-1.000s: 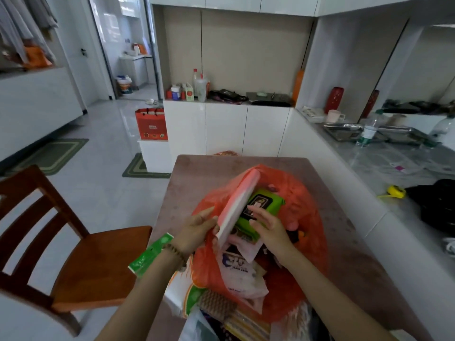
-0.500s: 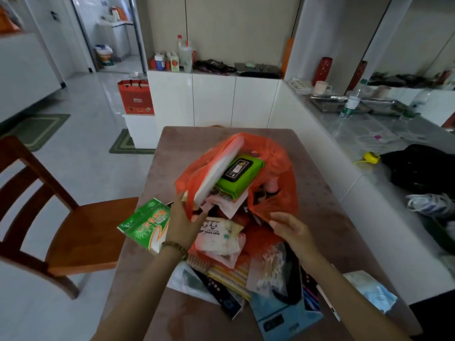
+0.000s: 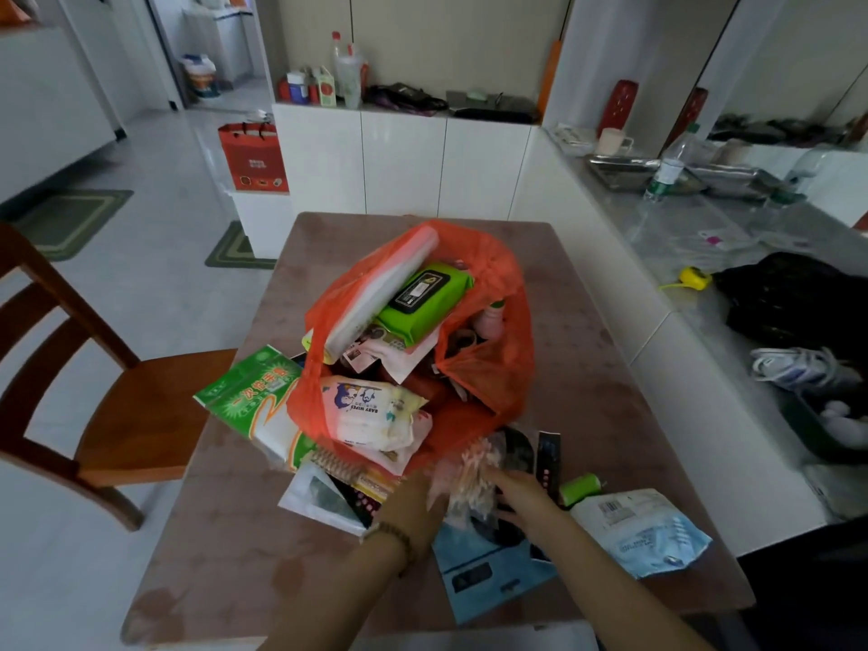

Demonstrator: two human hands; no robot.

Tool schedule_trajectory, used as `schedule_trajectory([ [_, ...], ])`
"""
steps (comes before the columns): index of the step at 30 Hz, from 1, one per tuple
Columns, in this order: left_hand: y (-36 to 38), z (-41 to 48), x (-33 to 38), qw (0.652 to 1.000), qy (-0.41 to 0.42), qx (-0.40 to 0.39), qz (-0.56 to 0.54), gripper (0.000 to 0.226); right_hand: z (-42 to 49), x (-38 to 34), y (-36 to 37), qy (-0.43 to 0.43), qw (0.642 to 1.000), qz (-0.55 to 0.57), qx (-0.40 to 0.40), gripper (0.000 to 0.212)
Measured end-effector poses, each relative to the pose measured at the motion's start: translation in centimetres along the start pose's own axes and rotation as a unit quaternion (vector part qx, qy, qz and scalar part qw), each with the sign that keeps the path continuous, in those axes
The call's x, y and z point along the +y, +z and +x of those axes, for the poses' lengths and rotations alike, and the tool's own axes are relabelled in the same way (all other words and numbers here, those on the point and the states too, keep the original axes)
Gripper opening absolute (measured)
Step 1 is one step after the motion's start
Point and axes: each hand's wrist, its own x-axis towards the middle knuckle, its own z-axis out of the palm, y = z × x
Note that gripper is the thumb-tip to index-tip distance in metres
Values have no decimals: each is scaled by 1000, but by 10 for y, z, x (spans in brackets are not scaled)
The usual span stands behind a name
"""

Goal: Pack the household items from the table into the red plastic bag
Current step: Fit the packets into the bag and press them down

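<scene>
— Brown counter: red plastic bag mid-surface, stuffed. Hands?
— Both moved off the bag; left hand and right hand now closing on clear cotton-swab packet; grip extent unclear.

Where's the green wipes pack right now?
Inside the red plastic bag at table centre, the green wipes pack lies near its top, right of the white flat pack.

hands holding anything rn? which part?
Both hands, left and right, are on the clear packet of cotton swabs, one at each side of it. Motion blur hides whether the fingers have closed on it yet.
</scene>
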Motion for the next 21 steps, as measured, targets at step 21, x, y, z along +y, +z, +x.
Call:
schedule_trajectory([
  [21,10,4,38,926,-53,-89,-364,22,-42,26,-87,2,993,114,-18,36],
])
